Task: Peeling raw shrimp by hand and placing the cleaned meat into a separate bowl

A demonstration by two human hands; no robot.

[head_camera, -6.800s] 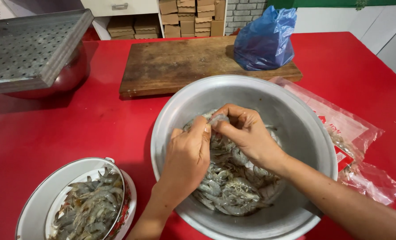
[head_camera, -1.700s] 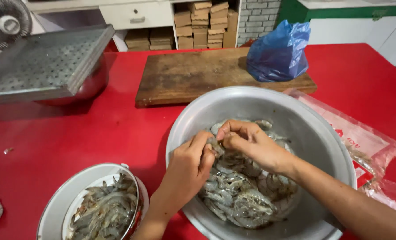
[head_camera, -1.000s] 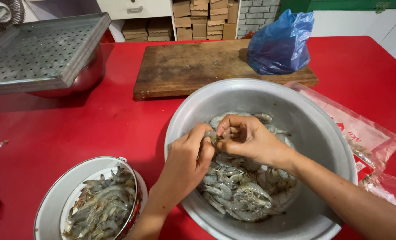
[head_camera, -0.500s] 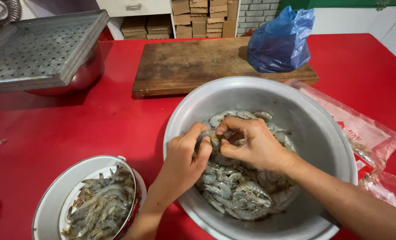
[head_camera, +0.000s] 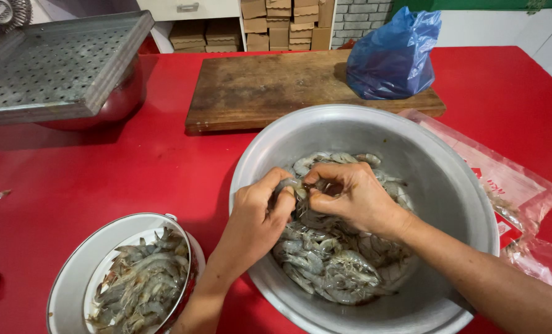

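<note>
Both our left hand [head_camera: 254, 213] and right hand [head_camera: 350, 195] pinch one shrimp [head_camera: 290, 185] over the bowl [head_camera: 449, 185]; we'd best grip firmly, it looks slippery.

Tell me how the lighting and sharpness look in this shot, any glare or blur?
Head view: even indoor light; soft glare on the big metal bowl's rim; both hands, left and right, sharp over the shrimp; faint shadow under the cutting board; slight wide-angle stretch at the edges.

Left hand [head_camera: 254, 216], right hand [head_camera: 350, 198]: bare, sleeveless forearms.
</note>
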